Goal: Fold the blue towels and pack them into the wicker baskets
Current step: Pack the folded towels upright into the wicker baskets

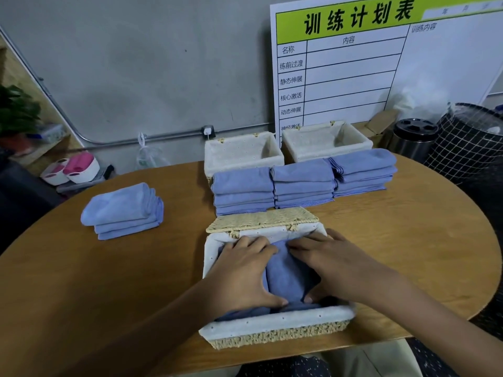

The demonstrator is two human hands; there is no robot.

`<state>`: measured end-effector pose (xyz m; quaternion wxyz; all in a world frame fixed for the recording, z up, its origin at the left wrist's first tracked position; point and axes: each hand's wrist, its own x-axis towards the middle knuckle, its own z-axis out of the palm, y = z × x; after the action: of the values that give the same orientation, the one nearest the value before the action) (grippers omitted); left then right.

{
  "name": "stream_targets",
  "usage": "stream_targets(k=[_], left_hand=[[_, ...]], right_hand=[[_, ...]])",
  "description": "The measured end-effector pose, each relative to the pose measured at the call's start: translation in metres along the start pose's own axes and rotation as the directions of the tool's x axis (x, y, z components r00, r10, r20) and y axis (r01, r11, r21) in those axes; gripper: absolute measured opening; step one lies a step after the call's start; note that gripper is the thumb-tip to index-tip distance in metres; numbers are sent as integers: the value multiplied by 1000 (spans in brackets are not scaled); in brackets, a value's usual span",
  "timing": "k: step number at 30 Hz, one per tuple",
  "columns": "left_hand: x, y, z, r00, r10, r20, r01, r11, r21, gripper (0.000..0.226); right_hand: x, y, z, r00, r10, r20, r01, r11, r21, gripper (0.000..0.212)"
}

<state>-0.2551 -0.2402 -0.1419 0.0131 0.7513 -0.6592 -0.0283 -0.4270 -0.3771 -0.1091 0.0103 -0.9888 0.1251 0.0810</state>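
Observation:
A wicker basket [275,326] with a white liner stands at the table's near edge, its lid [261,220] tipped back behind it. Folded blue towels [288,276] lie inside it. My left hand [242,273] and my right hand [329,265] both grip the middle folded towel from its two sides, thumbs at its near end. Three stacks of folded blue towels [302,185] stand in a row behind the lid. Another stack of folded towels [125,210] sits at the left of the table.
Two lined wicker baskets, one [242,155] beside the other [326,140], stand open at the table's far edge. The round wooden table [394,248] has bare wood to the right. A whiteboard [353,63] leans on the wall; a metal bin [412,137] and mesh hamper [468,140] stand far right.

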Motion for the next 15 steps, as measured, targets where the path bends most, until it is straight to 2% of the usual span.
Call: stream_targets(k=[5, 7, 12, 15], left_hand=[[-2, -1, 0, 1000, -12, 28, 13, 999, -36, 97], [-1, 2, 2, 999, -27, 39, 28, 999, -27, 97], [2, 5, 1, 998, -24, 66, 22, 1000, 18, 98], [2, 1, -6, 993, 8, 119, -2, 999, -50, 96]], right_hand=[[-6, 1, -6, 998, 48, 37, -47, 998, -30, 91], [-3, -4, -3, 998, 46, 44, -44, 998, -54, 84], [9, -14, 0, 994, 73, 77, -61, 987, -147, 53], [8, -4, -9, 995, 37, 91, -31, 997, -71, 60]])
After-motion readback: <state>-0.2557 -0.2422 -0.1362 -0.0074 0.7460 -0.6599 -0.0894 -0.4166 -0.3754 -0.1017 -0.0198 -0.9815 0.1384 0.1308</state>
